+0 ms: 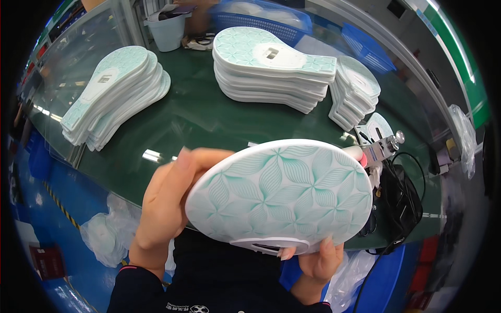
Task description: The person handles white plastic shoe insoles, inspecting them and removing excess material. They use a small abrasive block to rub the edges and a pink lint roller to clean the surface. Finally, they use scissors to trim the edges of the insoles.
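Observation:
Between my hands, close to the camera, is a white paddle-shaped plastic panel [282,190] with a green leaf-line pattern. Its rounded end faces away from me and is tilted up, while a slotted white inset sits at its near edge. My left hand [169,195] grips the left rim, thumb on top. At the lower right, my right hand [319,261] holds the near part, with fingertips by the inset; its other fingers are partly hidden underneath. Matching panels lie beyond in a left stack [107,96], a middle stack [271,70] and a right stack [357,88].
The green table [190,122] carries a dispenser bottle [378,152], a black pouch [402,201] and a cable at right. At the back stand a light bucket [166,32] and blue baskets [261,20]. Plastic-wrapped pieces [104,235] lie at lower left.

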A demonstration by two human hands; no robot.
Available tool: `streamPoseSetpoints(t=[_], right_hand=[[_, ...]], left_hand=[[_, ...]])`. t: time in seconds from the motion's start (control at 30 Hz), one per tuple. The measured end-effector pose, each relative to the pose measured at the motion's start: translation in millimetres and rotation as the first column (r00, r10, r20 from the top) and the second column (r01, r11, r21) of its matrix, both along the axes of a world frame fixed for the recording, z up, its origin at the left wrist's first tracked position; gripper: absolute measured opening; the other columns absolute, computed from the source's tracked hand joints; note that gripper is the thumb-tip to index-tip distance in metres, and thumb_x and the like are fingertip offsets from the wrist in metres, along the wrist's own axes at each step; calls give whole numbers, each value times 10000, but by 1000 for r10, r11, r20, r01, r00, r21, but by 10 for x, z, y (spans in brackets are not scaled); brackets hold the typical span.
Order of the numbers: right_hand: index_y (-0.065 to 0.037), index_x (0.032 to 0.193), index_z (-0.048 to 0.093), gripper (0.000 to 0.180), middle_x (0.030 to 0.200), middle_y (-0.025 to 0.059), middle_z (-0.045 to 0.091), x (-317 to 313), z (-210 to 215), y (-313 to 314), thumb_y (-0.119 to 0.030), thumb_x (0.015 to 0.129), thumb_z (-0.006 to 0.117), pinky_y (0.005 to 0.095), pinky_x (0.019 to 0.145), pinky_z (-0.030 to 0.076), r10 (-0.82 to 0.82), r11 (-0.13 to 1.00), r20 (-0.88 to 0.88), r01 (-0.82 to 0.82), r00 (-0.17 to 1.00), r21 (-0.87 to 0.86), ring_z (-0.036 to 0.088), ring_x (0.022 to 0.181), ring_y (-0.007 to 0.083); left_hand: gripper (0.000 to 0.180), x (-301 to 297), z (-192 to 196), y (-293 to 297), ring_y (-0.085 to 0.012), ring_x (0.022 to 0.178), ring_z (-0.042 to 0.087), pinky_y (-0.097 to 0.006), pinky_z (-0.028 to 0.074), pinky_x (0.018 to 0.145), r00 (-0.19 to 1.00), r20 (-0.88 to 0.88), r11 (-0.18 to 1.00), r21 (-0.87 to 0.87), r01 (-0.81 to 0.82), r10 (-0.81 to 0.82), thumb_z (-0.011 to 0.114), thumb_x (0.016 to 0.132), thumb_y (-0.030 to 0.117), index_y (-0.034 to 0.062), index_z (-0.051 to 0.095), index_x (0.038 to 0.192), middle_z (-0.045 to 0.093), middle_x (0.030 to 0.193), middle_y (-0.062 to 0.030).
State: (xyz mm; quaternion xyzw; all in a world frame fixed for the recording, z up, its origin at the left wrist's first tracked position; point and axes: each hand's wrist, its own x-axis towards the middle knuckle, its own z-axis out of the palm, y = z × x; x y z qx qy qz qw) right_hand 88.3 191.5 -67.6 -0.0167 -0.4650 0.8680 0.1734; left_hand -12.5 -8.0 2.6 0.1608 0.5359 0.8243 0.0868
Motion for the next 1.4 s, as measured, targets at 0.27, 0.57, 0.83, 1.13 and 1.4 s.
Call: streamPoseSetpoints(t=[0.27, 0.57, 0.83, 1.13, 1.4], right_hand=[[113, 1199, 325, 557, 899, 294, 550, -123, 267, -59, -110, 763, 590, 446, 541, 493, 201, 980, -10, -201, 979, -1, 587, 606, 340], [73, 1209, 404, 479, 1118, 174, 544, -75, 428, -54, 114, 758, 559, 338, 902, 388, 333, 943, -25, -333, 942, 20, 537, 1014, 218], [56, 1162, 471, 390, 1159, 116, 537, -90, 485, -48, 60, 786, 573, 294, 915, 366, 502, 865, -19, -502, 864, 27, 498, 1041, 167], [4, 1357, 135, 639, 1354, 233, 254, -356, 447, -149, -376, 903, 376, 472, 1022, 246, 420, 826, -89, -421, 903, -375, 294, 1230, 390], [-27, 1385, 3, 751, 1426, 238, -44, -777, 773, 47, -484, 893, 341, 532, 1058, 69, 370, 690, -416, -545, 831, -476, -118, 1316, 372]], left_hand=[[596, 349, -300, -135, -198, 997, 546, -304, 425, 860, 988, 58, 967, -205, 154, -145, 708, 626, -96, -77, 443, 1160, 578, 1053, -138], [611, 422, -348, -104, -218, 951, 576, -310, 451, 823, 993, 107, 997, -70, -41, 49, 730, 596, -56, -93, 444, 1135, 579, 1039, -165], [651, 442, -337, -117, -239, 852, 612, -322, 493, 745, 985, 135, 993, -60, -104, 112, 712, 575, -39, -110, 412, 1148, 608, 933, -179], [866, 319, -394, 14, -248, 1157, 427, -369, 360, 946, 992, 120, 997, 62, -50, 42, 756, 640, 113, -65, 218, 1295, 383, 1276, -176], [579, 552, -403, 60, -279, 1241, 335, -425, 319, 1012, 816, 109, 819, 184, 544, -567, 438, 883, 22, -55, 96, 1344, 285, 1349, -196]])
